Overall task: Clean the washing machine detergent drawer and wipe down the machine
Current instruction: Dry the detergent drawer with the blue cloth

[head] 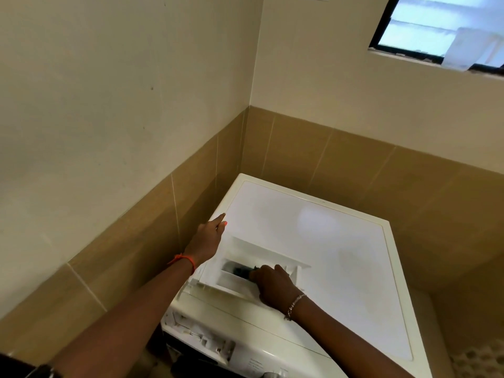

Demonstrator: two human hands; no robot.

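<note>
Right hand (274, 285) gripping dark insert (241, 270) in drawer (218, 279); left hand (208, 238) flat on machine (313, 241).

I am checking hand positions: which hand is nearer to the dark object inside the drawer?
Right. The right hand touches the dark object in the detergent drawer; the left hand rests apart, beside the drawer.
</note>
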